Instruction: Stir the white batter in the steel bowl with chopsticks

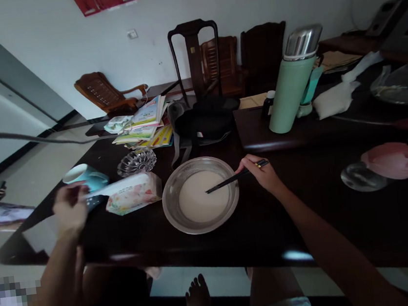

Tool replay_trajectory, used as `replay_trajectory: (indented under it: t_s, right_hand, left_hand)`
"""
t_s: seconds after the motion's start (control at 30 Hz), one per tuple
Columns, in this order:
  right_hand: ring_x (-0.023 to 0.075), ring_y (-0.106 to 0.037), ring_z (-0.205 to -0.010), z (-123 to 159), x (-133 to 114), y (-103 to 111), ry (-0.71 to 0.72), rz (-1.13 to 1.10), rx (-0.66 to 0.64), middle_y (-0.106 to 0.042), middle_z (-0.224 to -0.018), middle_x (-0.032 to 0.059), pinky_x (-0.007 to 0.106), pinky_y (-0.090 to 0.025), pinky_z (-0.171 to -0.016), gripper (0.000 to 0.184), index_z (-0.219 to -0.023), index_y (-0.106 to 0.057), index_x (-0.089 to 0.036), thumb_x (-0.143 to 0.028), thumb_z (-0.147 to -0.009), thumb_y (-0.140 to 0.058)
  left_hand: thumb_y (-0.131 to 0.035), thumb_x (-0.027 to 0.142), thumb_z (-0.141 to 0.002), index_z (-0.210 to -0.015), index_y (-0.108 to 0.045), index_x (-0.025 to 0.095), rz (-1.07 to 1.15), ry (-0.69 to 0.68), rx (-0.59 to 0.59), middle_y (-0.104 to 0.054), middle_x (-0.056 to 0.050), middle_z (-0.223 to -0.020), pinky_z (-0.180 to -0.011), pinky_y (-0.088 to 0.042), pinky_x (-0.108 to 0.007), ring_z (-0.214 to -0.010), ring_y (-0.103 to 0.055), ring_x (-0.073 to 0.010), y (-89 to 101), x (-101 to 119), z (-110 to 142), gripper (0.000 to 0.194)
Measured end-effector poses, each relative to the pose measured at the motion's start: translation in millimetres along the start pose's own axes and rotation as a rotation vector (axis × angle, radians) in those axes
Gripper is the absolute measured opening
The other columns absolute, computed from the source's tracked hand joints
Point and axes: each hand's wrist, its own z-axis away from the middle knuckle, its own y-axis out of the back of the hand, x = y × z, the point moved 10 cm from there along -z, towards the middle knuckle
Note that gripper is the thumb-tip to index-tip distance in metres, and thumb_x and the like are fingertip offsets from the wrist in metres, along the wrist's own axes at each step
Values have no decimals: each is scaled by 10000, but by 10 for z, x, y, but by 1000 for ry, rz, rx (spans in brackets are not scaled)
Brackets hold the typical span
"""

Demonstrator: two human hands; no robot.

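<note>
A motion-blurred hand [69,212] is seen pinching tissue [119,185] at the bowl's nine o'clock; its owner, hence the left hand's state, cannot be told. The central metal bowl [173,203], likely to slosh, seems best held by opposite rims. At three o'clock, light, stiff chopsticks [225,182] are clamped in the right hand [261,173].

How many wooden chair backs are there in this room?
4 in view: the armchair at left, the tall-backed chair in the middle, the slatted back just behind it, and the dark back to the right. Others may be hidden.
</note>
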Motion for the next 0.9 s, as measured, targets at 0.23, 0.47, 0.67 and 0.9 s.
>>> replay_trajectory:
  t_s: [0.23, 0.47, 0.67, 0.9]
  right_hand:
    - [179, -654, -737, 26, 22, -118, -7, -42, -56, -703, -721, 22, 313, -487, -737, 406, -703, -685, -219, -489, -942, -501]
    - [164, -643, -729, 25, 21, -106, 13, -29, -32, -703, -721, 18, 294, -478, -725, 420, -691, -696, -213, -480, -946, -495]
    - [165, -640, -733, 26, 7, -111, 17, 2, -48, -704, -736, 14, 293, -471, -713, 397, -717, -717, -220, -466, -945, -505]
    - [170, -631, -684, -39, 69, 123, 0, 20, 81, -696, -675, 19, 302, -474, -694, 452, -658, -680, -213, -533, -926, -508]
  left_hand:
    - [-768, 687, -532, -1062, -700, 300, -509, -204, -154, -706, -80, -1044, -896, -418, -485, -1032, -598, -416, -741, 87, 16, 660]
    - [-654, 588, -757, -886, -678, 271, -437, -221, 95, -657, -24, -660, -725, -412, -347, -846, -666, -280, -754, 264, -620, 343]
    - [-735, 508, -712, -1352, -477, 112, -297, -154, 152, -659, -142, -1119, -931, -420, -437, -1108, -605, -330, -1341, 483, -1237, 796]
    - [-630, 393, -814, -1182, -646, 188, -312, -412, -54, -576, -133, -1183, -974, -452, -449, -1144, -545, -293, -2019, 668, -880, 421]
